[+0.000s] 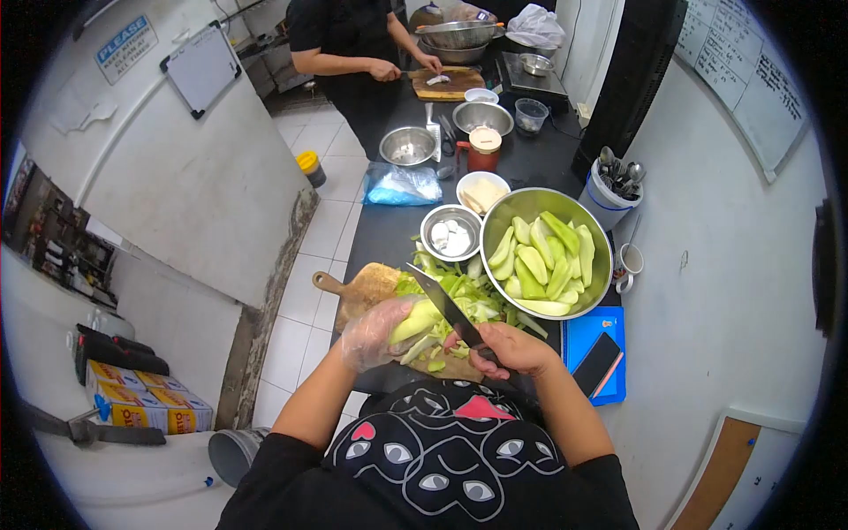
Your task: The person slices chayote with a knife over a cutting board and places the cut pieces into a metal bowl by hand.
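My left hand [378, 336], in a clear plastic glove, is closed round a pale green peeled vegetable or fruit [415, 321]; its kind I cannot make out. In my right hand [514, 350] is a kitchen knife [446, 302], its dark blade slanting up and left just beside the held piece. Below both hands, green peelings [468, 296] cover much of a wooden cutting board [371, 287]. Up and right of my right hand stands a large steel bowl [602, 274] holding several pale green wedges [534, 261].
A small steel bowl [427, 238] with white pieces and a white bowl [483, 191] stand beyond the peelings. On the right lie a phone [597, 364] and a blue folder [609, 322]. Across the counter, another person [340, 66] cuts on a wooden board [464, 81].
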Demonstrator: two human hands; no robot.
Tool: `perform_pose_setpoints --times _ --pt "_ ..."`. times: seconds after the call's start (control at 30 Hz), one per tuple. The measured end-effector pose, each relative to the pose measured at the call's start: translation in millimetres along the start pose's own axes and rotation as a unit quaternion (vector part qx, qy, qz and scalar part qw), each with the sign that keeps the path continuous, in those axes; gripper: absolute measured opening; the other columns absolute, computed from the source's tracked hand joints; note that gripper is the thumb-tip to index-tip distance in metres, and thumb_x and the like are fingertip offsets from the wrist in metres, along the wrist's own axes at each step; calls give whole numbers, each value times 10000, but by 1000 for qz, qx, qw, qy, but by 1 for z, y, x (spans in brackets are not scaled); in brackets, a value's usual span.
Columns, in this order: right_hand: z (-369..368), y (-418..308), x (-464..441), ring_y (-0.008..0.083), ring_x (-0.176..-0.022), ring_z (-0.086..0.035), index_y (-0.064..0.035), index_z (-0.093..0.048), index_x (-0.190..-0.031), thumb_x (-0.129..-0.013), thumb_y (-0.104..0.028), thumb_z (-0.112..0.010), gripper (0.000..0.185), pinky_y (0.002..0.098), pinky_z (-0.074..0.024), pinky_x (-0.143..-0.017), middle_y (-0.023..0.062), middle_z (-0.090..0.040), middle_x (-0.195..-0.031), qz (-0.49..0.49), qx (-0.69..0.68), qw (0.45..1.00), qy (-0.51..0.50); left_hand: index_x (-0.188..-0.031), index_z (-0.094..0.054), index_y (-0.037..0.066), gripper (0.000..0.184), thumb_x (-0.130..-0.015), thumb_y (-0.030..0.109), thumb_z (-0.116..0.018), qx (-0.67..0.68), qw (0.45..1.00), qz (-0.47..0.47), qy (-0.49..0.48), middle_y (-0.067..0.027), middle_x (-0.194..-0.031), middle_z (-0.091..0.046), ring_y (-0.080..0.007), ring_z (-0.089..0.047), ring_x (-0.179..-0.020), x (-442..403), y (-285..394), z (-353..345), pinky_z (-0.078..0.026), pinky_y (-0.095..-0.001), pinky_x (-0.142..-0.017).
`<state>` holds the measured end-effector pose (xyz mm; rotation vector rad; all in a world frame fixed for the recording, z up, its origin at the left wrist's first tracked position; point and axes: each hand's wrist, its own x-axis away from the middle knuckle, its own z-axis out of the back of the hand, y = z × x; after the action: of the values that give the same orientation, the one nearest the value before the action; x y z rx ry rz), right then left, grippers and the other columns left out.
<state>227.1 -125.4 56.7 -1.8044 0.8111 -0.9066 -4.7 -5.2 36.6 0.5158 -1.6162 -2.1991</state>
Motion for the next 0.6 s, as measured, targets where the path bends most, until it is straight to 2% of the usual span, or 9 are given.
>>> perform_pose_setpoints --times 0.03,0.1,0.27,0.37,0.43,0.47,0.53,0.57,0.6 --pt "-1 1 0 73 -393 -385 -34 -488 -1204 -969 -542 -259 605 204 -328 -377 -16 -406 -538 -6 -10 1000 0 -1181 -529 8 453 -933 364 -400 1 1000 5 -1 -121 -1051 -603 -222 -587 -942 1 -1 -1 -466 -328 -829" --pt "-1 -1 0 73 -389 -386 -30 -486 -1206 -969 -544 -252 613 205 -328 -373 -15 -409 -537 -18 -28 999 1 -1180 -531 12 439 -933 357 -418 -149 988 -51 0 -120 -1049 -602 -224 -588 -945 0 -6 1 -465 -327 -832" --pt "-2 -10 1 75 -382 -392 -26 -496 -1214 -973 -538 -227 626 206 -333 -373 -9 -426 -538 -29 -43 999 -5 -1198 -526 28 395 -930 312 -473 -111 985 -129 23 -114 -1064 -603 -215 -590 -949 -1 2 4 -467 -326 -839" --pt "-4 -16 2 70 -385 -375 -4 -491 -1235 -983 -509 -198 635 203 -334 -387 1 -430 -542 -29 -17 999 -4 -1177 -515 24 390 -839 191 -618 -228 948 -210 70 -146 -1062 -613 -287 -610 -941 0 2 5 -490 -347 -802" --pt "-3 -17 2 68 -387 -369 6 -489 -1248 -988 -492 -186 638 203 -336 -393 5 -432 -544 -31 -1 999 -5 -1176 -509 10 419 -822 181 -654 -240 951 -186 63 -155 -1074 -616 -300 -617 -950 5 -12 8 -499 -349 -791" --pt "-3 -18 2 69 -386 -372 5 -490 -1252 -989 -489 -184 638 203 -339 -394 6 -434 -543 -34 6 999 -4 -1188 -507 -1 425 -850 231 -621 -188 973 -131 34 -147 -1090 -614 -276 -616 -962 7 -35 12 -497 -341 -800" --pt "-2 -21 1 76 -386 -390 -10 -504 -1247 -990 -490 -189 629 210 -352 -396 4 -438 -540 -40 20 999 -2 -1214 -504 -13 464 -885 309 -566 36 999 17 -12 -134 -1110 -608 -235 -608 -984 2 -12 12 -489 -327 -821" --pt "-1 -22 0 81 -385 -404 -24 -517 -1238 -990 -494 -195 622 217 -362 -398 1 -440 -538 -42 26 999 -1 -1228 -501 -14 488 -892 337 -544 206 972 108 -29 -128 -1114 -603 -218 -602 -994 1 11 8 -484 -321 -834" --pt "-1 -23 0 87 -385 -419 -39 -530 -1229 -989 -498 -201 614 224 -373 -400 -2 -443 -535 -44 32 998 1 -1236 -500 -15 502 -894 351 -534 286 945 155 -36 -126 -1117 -602 -209 -600 -998 0 21 6 -482 -319 -840"
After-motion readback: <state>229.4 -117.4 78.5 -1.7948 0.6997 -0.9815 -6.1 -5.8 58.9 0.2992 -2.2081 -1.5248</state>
